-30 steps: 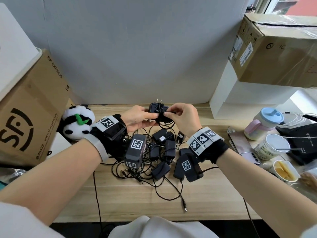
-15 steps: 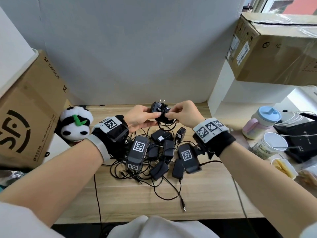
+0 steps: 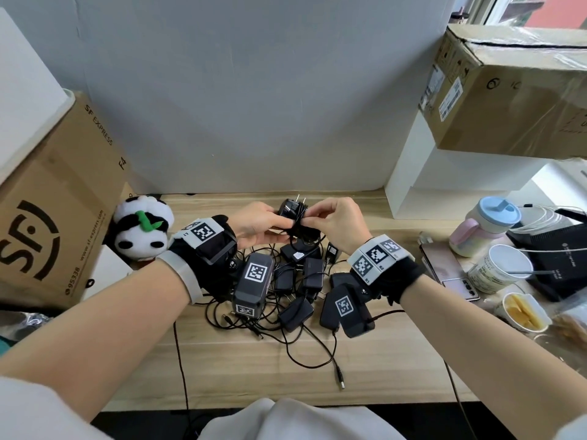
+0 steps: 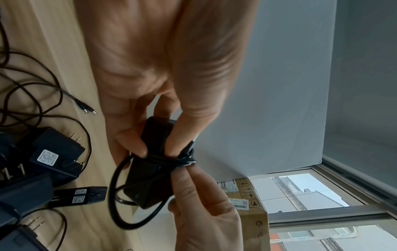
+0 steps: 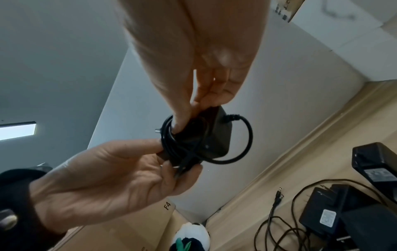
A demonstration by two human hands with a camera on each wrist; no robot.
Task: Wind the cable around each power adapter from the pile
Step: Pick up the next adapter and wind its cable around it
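Black plastic, the power adapter (image 3: 290,208) hangs above the pile (image 3: 298,281), left hand (image 3: 257,225) gripping its body, prongs pointing away, while right hand (image 3: 341,222) pinches the wound cable (image 4: 182,160) at its near side

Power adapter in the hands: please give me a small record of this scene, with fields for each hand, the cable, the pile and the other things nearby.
held item: power adapter, prongs up, above the pile
left hand: grips the adapter body
right hand: pinches the cable against the adapter
cable: several turns around the body, one loose loop hanging
pile: unwound adapters, tangled cords, on the wooden desk
nearby: panda plush left, mug right
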